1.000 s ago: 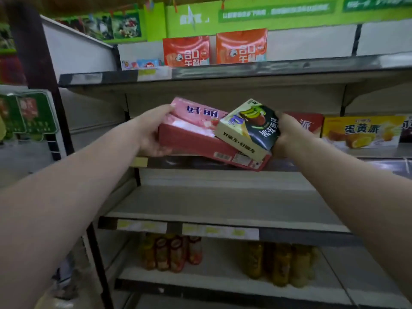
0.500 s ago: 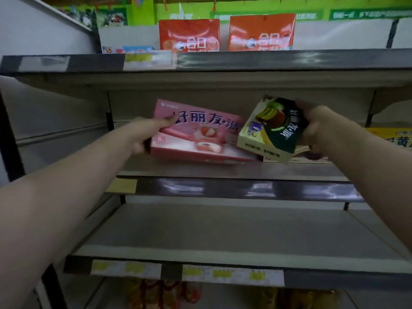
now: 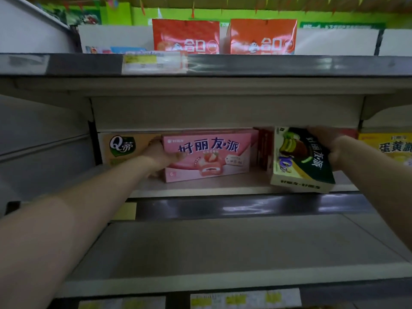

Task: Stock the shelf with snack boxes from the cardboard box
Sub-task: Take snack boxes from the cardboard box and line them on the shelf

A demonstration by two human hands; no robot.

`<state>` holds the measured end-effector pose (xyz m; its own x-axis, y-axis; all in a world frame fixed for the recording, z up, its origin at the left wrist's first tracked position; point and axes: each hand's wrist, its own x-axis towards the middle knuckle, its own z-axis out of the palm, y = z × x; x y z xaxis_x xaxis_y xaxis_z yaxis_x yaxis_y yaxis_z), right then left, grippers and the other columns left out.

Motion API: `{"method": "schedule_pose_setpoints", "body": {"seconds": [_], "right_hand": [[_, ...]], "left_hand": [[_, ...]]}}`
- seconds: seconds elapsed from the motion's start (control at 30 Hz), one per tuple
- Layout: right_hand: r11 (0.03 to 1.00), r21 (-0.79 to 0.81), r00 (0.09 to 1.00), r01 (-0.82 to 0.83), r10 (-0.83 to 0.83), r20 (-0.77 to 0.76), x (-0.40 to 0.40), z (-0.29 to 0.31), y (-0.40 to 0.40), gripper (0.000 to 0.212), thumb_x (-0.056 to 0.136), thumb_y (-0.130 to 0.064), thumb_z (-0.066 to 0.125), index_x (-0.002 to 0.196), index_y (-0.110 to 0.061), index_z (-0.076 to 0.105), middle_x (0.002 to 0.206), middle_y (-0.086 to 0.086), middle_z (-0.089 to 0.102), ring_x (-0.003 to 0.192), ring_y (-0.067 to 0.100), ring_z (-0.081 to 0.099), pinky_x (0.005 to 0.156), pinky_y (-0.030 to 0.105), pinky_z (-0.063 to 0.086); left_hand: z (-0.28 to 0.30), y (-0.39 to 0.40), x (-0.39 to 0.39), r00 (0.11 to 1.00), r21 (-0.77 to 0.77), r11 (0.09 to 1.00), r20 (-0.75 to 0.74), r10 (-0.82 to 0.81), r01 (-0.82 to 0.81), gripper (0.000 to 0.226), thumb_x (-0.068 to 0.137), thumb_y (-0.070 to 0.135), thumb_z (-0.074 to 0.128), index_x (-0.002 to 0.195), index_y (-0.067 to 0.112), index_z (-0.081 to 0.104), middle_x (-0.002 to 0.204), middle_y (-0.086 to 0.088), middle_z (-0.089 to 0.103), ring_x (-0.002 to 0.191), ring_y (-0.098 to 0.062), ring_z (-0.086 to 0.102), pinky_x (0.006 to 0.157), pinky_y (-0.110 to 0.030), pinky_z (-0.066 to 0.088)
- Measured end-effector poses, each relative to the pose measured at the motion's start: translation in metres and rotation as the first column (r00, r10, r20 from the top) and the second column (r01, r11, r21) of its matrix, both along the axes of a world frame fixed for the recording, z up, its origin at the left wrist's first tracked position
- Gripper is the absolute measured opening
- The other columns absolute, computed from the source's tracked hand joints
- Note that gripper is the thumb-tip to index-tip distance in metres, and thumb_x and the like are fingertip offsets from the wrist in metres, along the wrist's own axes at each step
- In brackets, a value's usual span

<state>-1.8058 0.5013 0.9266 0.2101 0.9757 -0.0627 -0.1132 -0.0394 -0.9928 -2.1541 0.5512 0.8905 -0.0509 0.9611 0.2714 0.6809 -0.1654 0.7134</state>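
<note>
the pink snack box (image 3: 207, 156) and the green snack box (image 3: 301, 159) look like printed cardboard with a smooth, faintly satin face. the shelf (image 3: 200, 188) boards are matt, pale painted metal, while the dark price rail (image 3: 245, 207) along the front edge is glossy plastic that throws back streaks of light. the two red bags (image 3: 186, 36) on top have a shiny, foil-like sheen.

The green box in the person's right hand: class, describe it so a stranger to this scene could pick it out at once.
Find the middle shelf of the shop rack, where boxes stand in a row. At its right end, the right hand holds the green box tilted over the shelf's front edge. Unlike the upright pink box beside it, it is dark green with a pale base.
</note>
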Motion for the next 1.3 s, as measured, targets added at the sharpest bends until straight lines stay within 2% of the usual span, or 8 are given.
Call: {"method": "schedule_pose_setpoints", "body": {"seconds": [0.13, 0.27, 0.73, 0.83, 0.93, 1.1, 1.17, 1.3], "right_hand": [[0.999, -0.032, 1.0, 0.011, -0.011, -0.003, 0.005, -0.005, 0.012, 0.033, 0.098, -0.036, 0.048, 0.083, -0.008, 0.057, 0.049, 0.01, 0.064, 0.037, 0.021, 0.062, 0.031, 0.032, 0.048], [0.996, -0.053, 0.998, 0.066, -0.065, 0.019, 0.012, -0.009, 0.033, 0.028, 0.095, -0.04, 0.054, 0.096, -0.013, 0.062, 0.062, 0.011, 0.07, 0.049, 0.025, 0.068, 0.043, 0.043, 0.055], [0.999, -0.026, 0.994, 0.031, -0.028, 0.105, 0.034, -0.01, 0.059, 0.025, 0.099, -0.036, 0.047, 0.093, -0.015, 0.058, 0.055, 0.008, 0.067, 0.042, 0.021, 0.064, 0.04, 0.035, 0.054], [1.0, -0.014, 0.994, 0.025, -0.023, 0.108, 0.036, -0.011, 0.061, 0.023, 0.099, -0.036, 0.047, 0.099, -0.016, 0.058, 0.057, 0.007, 0.069, 0.046, 0.02, 0.066, 0.048, 0.032, 0.056], [1.0, -0.019, 0.995, 0.017, -0.015, 0.095, 0.034, -0.01, 0.059, 0.024, 0.098, -0.037, 0.049, 0.098, -0.015, 0.059, 0.062, 0.009, 0.07, 0.052, 0.023, 0.068, 0.056, 0.037, 0.057], [0.999, -0.046, 0.995, 0.003, 0.002, 0.1, 0.025, -0.004, 0.039, 0.029, 0.098, -0.039, 0.048, 0.092, -0.013, 0.058, 0.057, 0.01, 0.069, 0.045, 0.023, 0.066, 0.039, 0.038, 0.054], [1.0, -0.026, 0.996, -0.018, 0.02, 0.092, 0.022, -0.002, 0.023, 0.032, 0.1, -0.04, 0.045, 0.091, -0.011, 0.057, 0.054, 0.01, 0.067, 0.042, 0.022, 0.065, 0.036, 0.034, 0.052], [0.999, -0.032, 0.999, -0.02, 0.021, 0.037, 0.021, 0.001, -0.016, 0.036, 0.098, -0.044, 0.046, 0.085, -0.012, 0.057, 0.053, 0.009, 0.067, 0.04, 0.02, 0.063, 0.034, 0.032, 0.05]], "left_hand": [[0.004, 0.013, 0.015, 0.999, -0.035, 0.999, -0.037, -0.034, 0.032, 0.045, 0.088, 0.044, 0.065, 0.124, 0.019, 0.058, 0.126, -0.004, 0.061, 0.109, -0.025, 0.059, 0.075, -0.034, 0.055], [0.001, 0.028, 0.035, 0.996, 0.037, 0.995, -0.037, -0.086, 0.087, 0.04, 0.09, 0.037, 0.065, 0.124, 0.018, 0.058, 0.125, -0.005, 0.062, 0.104, -0.02, 0.057, 0.084, -0.032, 0.05], [-0.004, 0.056, 0.043, 0.997, 0.071, 0.997, 0.073, 0.009, -0.014, 0.042, 0.086, 0.029, 0.071, 0.123, 0.015, 0.058, 0.122, -0.007, 0.064, 0.107, -0.026, 0.06, 0.087, -0.038, 0.054], [-0.004, 0.052, 0.052, 0.992, 0.109, 0.986, 0.027, 0.122, -0.124, 0.071, 0.082, 0.026, 0.076, 0.138, 0.005, 0.039, 0.135, -0.013, 0.054, 0.12, -0.028, 0.054, 0.089, -0.031, 0.046], [0.002, 0.037, 0.071, 0.957, 0.163, 0.957, -0.127, 0.262, -0.241, 0.098, 0.084, 0.033, 0.072, 0.152, 0.009, 0.006, 0.152, -0.021, 0.026, 0.136, -0.038, 0.034, 0.107, -0.041, 0.039], [0.012, 0.004, 0.12, 0.841, 0.305, 0.928, -0.426, 0.334, -0.214, 0.059, 0.087, 0.045, 0.06, 0.137, 0.017, 0.047, 0.152, -0.011, 0.025, 0.141, -0.031, 0.023, 0.113, -0.045, 0.019], [0.012, -0.006, 0.146, 0.905, 0.317, 0.941, -0.353, 0.236, -0.121, 0.04, 0.091, 0.04, 0.055, 0.121, 0.016, 0.062, 0.138, -0.012, 0.046, 0.129, -0.03, 0.043, 0.106, -0.039, 0.032], [0.009, -0.03, 0.187, 0.984, 0.225, 0.964, 0.081, -0.161, 0.139, 0.031, 0.094, 0.035, 0.052, 0.112, 0.012, 0.062, 0.108, -0.011, 0.066, 0.101, -0.028, 0.062, 0.075, -0.027, 0.045]]}}
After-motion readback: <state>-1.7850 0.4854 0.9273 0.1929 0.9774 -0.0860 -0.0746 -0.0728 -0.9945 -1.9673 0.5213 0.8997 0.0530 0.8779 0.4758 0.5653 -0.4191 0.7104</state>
